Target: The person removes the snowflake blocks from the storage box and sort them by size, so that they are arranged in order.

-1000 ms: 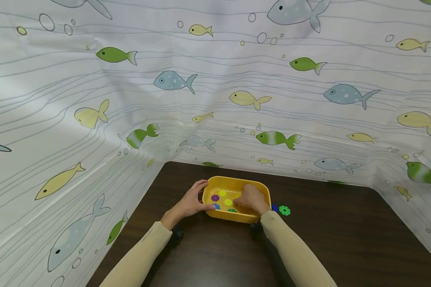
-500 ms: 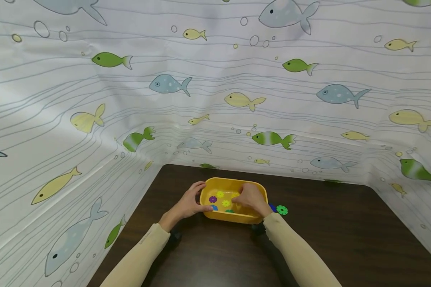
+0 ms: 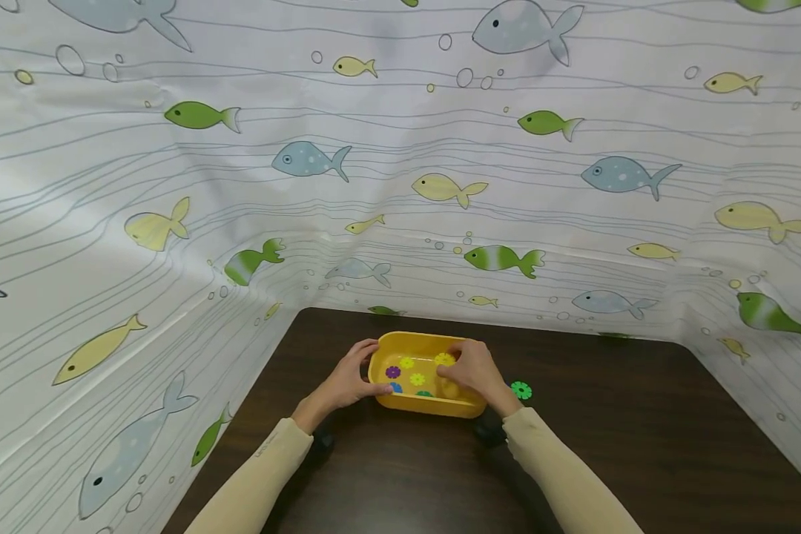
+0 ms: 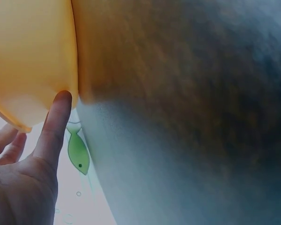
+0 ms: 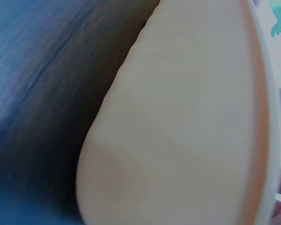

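Yellow bin (image 3: 430, 406), smooth and round-cornered, on the dark, wood-grained table (image 3: 400, 475), its long axis crosswise to the person. Short of the bin come the cream sleeves; the left sleeve (image 3: 256, 471) bears dark lettering too small to read. The left hand (image 3: 343, 382) grips the bin's left end, thumb at the near rim. Inside, along the near side, lie a blue disc (image 3: 397, 388) and a green disc (image 3: 424, 394); right of the bin, a bright green disc (image 3: 521, 390), flower-shaped. Over the bin's right half, the right hand (image 3: 475, 368) pinches a notched yellow disc (image 3: 444, 359), thumb and finger narrowly apart. Inside, towards the left, are a purple disc (image 3: 392, 372) and two loose yellow discs (image 3: 417, 379). Beyond the bin hangs a creased white sheet (image 3: 400, 111) with printed fish.
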`<action>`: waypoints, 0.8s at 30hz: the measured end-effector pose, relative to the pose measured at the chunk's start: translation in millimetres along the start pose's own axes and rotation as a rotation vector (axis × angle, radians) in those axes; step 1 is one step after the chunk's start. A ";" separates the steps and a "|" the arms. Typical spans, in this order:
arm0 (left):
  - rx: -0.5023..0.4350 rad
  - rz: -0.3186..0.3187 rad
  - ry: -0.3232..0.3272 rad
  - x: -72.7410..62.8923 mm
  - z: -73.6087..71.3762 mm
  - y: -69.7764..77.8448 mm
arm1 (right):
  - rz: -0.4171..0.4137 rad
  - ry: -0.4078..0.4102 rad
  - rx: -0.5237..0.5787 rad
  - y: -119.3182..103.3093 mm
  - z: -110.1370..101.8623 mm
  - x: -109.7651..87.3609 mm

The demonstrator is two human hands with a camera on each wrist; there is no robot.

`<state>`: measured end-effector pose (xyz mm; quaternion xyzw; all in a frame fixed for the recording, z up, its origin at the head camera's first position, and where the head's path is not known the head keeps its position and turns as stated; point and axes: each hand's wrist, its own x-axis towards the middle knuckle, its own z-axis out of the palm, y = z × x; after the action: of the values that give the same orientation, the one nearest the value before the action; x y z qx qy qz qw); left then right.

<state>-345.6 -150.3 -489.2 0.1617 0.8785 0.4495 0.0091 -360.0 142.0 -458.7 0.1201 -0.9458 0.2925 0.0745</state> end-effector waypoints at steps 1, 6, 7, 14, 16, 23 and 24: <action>0.000 0.002 0.001 0.0 -0.2 -0.3 | -0.011 0.022 0.009 1.1 -1.9 -2.1; 0.005 0.004 0.006 -0.4 -1.1 -1.8 | -0.029 0.100 0.037 6.7 -10.6 -11.9; 0.006 0.004 0.006 -0.4 -1.4 -1.9 | -0.028 0.113 0.041 8.2 -12.5 -13.4; 0.011 0.002 0.008 -0.4 -1.6 -0.3 | -0.005 0.158 0.059 25.4 -28.0 -23.1; 0.009 0.003 0.006 -0.5 -0.8 -0.1 | 0.002 0.157 0.071 32.0 -32.5 -27.7; 0.012 0.005 -0.006 0.5 0.2 -0.4 | 0.012 0.172 0.057 54.5 -44.2 -40.7; 0.013 0.007 -0.007 0.8 -0.1 -0.4 | 0.013 0.176 0.054 57.4 -45.3 -41.7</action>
<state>-346.5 -150.3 -489.4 0.1663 0.8807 0.4434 0.0099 -332.2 221.5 -461.2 0.0896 -0.9280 0.3280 0.1523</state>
